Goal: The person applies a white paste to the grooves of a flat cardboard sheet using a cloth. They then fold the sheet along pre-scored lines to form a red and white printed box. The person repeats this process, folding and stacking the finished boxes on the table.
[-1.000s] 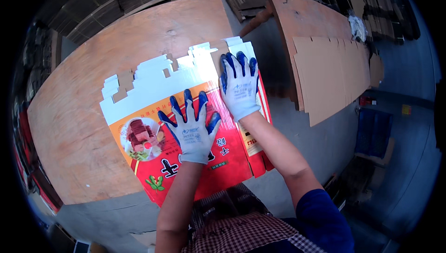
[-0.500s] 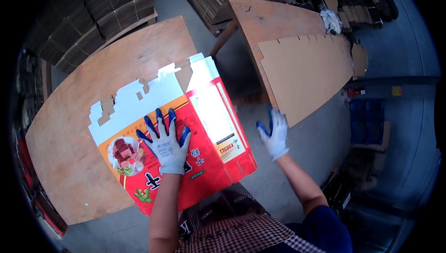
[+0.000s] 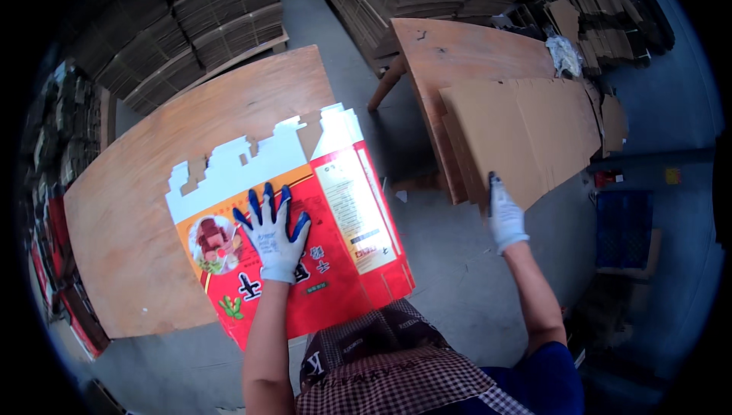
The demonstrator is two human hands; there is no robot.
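My left hand [image 3: 274,241], in a white glove with blue fingertips, lies flat with spread fingers on a flat red printed carton blank [image 3: 339,281]. The blank has a white notched flap along its far side and rests on the left wooden table [image 3: 137,232], overhanging its near right edge. At the right, my gloved right hand [image 3: 506,215] pinches the near corner of a brown cardboard sheet [image 3: 534,133]. This sheet lies on the right wooden table [image 3: 473,49], with the edges of other sheets showing at its left side. The thumb's place is partly hidden.
A gap with bare floor separates the two tables. Tall stacks of flat cardboard [image 3: 221,11] stand beyond them. A crumpled clear plastic bag [image 3: 563,55] sits at the right table's far end. Blue plastic crates [image 3: 624,220] stand along the right side.
My right hand has moved right from beside the brown sheet and closed on its near corner. The brown sheet has shifted and tilted. My left hand stays on the red blank.
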